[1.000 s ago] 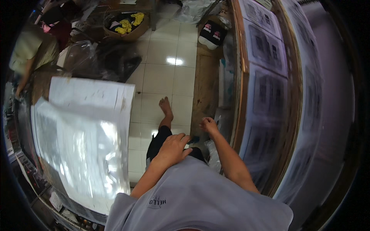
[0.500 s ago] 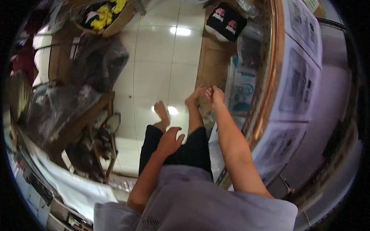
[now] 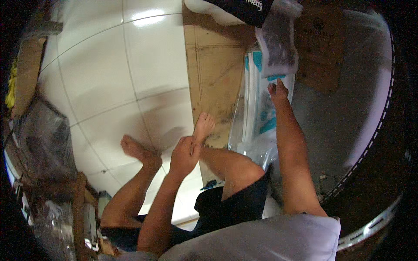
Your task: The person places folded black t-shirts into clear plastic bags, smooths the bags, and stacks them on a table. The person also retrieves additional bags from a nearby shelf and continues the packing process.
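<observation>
My right hand (image 3: pixel 278 90) reaches down to a white and teal flat package (image 3: pixel 266 106) beneath the shelf. Its fingers are slightly bent and apart at the package's upper part, and no grip on it shows. Just beyond the fingertips lies a clear plastic-wrapped pack with dark contents (image 3: pixel 278 45), partly over the white and teal one. My left hand (image 3: pixel 185 154) hangs in front of my bent right leg, by the ankle, holding nothing, with its fingers loosely curved.
Flattened brown cardboard (image 3: pixel 217 65) lies on the white tiled floor (image 3: pixel 100 82). A black item with print (image 3: pixel 241 8) rests on something white at the top. Deeper under the shelf stands a brown carton (image 3: pixel 320 48). Plastic-covered goods (image 3: pixel 45 135) and a wooden frame (image 3: pixel 79 209) are at the left.
I have bent lower, with my knees now folded and the view closer to the floor. My right hand has moved from above my foot to the white and teal package.
</observation>
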Demonstrator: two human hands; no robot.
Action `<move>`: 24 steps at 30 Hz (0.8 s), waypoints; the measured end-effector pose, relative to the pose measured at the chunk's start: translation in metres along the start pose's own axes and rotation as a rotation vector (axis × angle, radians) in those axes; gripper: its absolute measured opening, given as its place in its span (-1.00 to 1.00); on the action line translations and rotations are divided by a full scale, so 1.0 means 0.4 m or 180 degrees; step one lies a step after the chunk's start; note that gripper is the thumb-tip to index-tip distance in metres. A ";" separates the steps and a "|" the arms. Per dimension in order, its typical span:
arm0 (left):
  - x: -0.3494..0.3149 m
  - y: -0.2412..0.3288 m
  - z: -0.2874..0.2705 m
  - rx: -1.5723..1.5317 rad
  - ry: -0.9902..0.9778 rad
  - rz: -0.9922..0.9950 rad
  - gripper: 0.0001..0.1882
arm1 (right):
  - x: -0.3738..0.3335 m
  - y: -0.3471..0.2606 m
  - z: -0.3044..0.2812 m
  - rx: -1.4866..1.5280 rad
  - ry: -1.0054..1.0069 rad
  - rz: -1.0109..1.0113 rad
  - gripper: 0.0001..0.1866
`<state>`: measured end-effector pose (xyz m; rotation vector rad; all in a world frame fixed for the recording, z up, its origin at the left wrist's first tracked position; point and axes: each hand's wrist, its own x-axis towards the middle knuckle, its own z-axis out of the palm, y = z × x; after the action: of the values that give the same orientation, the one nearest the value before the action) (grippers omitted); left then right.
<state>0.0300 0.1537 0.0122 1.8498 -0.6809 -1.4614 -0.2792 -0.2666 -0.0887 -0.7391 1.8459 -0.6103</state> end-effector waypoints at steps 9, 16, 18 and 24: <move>0.407 -0.096 0.057 -0.0263 0.0571 0.0704 -0.71 | 0.079 -0.068 0.165 0.1003 0.0472 0.1165 -0.59; 0.479 0.041 0.036 -0.0052 0.0445 0.1172 -0.69 | 0.034 -0.111 0.166 0.0710 0.0268 0.0995 -0.57; 0.457 0.068 0.041 0.0018 0.0423 0.1196 -0.67 | 0.052 -0.108 0.168 0.1128 0.0046 0.0738 -0.58; 0.435 0.043 0.076 0.0418 0.0127 0.1099 -0.63 | 0.126 -0.080 0.144 0.1389 -0.0305 0.0243 -0.56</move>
<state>0.0415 0.0068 -0.0867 1.7457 -1.0399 -1.1764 -0.2339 -0.3295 -0.1183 -0.3982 1.5696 -0.8753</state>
